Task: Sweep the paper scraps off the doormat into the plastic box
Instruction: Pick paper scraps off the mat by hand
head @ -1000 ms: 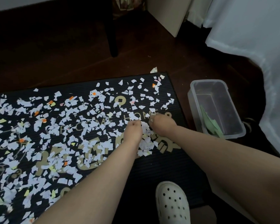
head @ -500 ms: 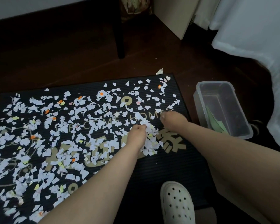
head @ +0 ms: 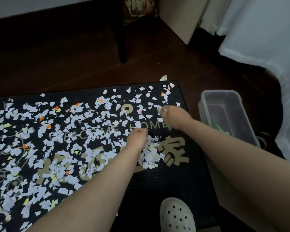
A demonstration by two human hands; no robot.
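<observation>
A black doormat (head: 182,178) with gold lettering lies on the floor, strewn with white, yellow and orange paper scraps (head: 60,134). My left hand (head: 137,138) rests on a heap of scraps near the mat's right side, its fingers curled down into them. My right hand (head: 175,118) is blurred above the mat's right part, closed round pale greenish scraps that poke out at both ends. It is a short way left of the clear plastic box (head: 206,114), which stands on the floor beside the mat's right edge with a green piece inside.
A dark chair leg (head: 121,39) stands on the wooden floor beyond the mat. White cloth (head: 266,47) hangs at the right, behind the box. A pale cabinet corner (head: 179,17) is at the back. A white clog (head: 177,216) sits at the mat's near edge.
My right hand left the heap beside my left hand and moved up and right towards the box. The left hand stayed on the heap.
</observation>
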